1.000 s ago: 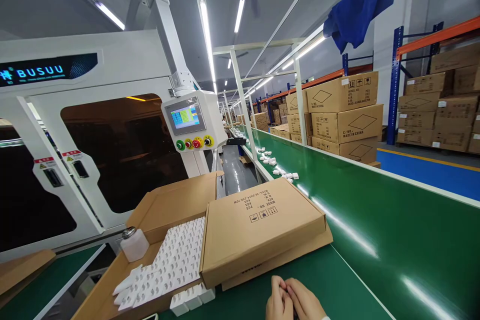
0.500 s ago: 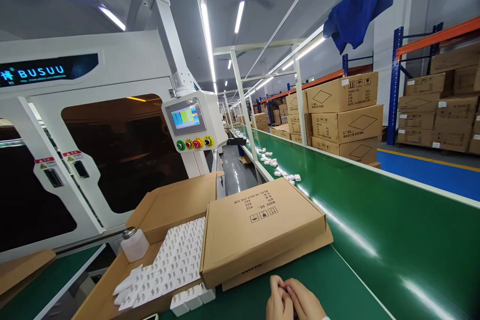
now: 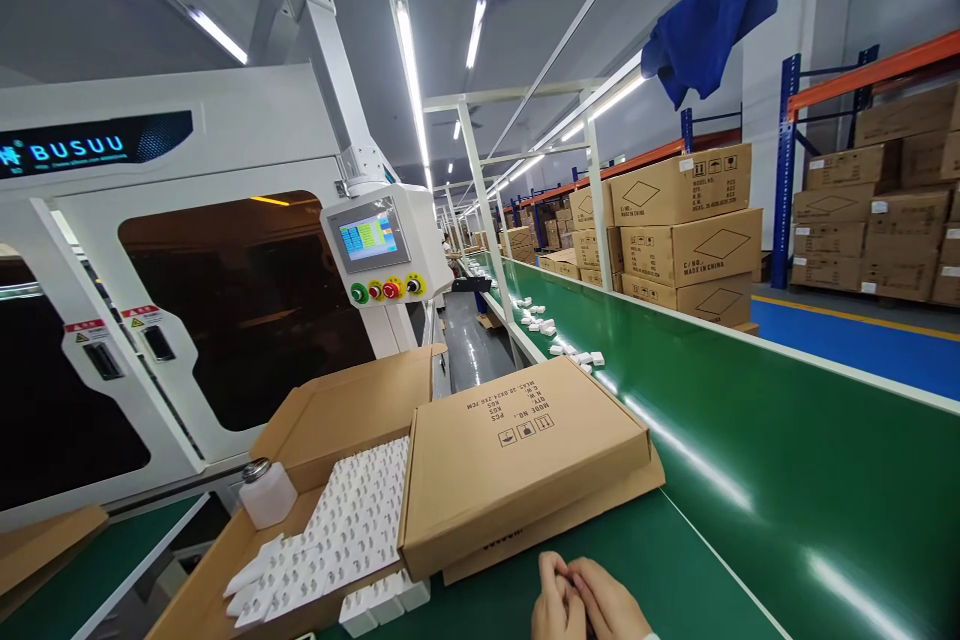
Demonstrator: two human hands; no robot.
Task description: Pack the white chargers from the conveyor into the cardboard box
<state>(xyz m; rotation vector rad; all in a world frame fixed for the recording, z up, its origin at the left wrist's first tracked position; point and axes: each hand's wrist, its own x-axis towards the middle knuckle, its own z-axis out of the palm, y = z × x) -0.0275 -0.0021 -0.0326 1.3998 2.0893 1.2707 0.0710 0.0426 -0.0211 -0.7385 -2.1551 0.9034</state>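
Observation:
My left hand (image 3: 556,600) and my right hand (image 3: 609,600) are pressed together at the bottom of the view, fingers curled inward. Whatever lies between them, if anything, is hidden. Just beyond them, a closed cardboard box (image 3: 525,460) rests on the green work surface (image 3: 645,550). To its left is an open carton (image 3: 337,395) filled with rows of small white plug-like pieces (image 3: 352,510). A white bottle with a metal top (image 3: 268,495) stands in that carton's far left corner. Several white blocks (image 3: 384,600) sit against its near side.
A green conveyor belt (image 3: 787,450) runs along the right, with white pieces (image 3: 577,356) scattered farther up. A control panel (image 3: 386,245) hangs from a white machine (image 3: 247,140) at left. Stacked cartons (image 3: 686,255) stand beyond the belt. A blue cloth (image 3: 705,30) hangs overhead.
The view has shifted very slightly. Both hands stay clasped together in the same place, and the boxes have not moved.

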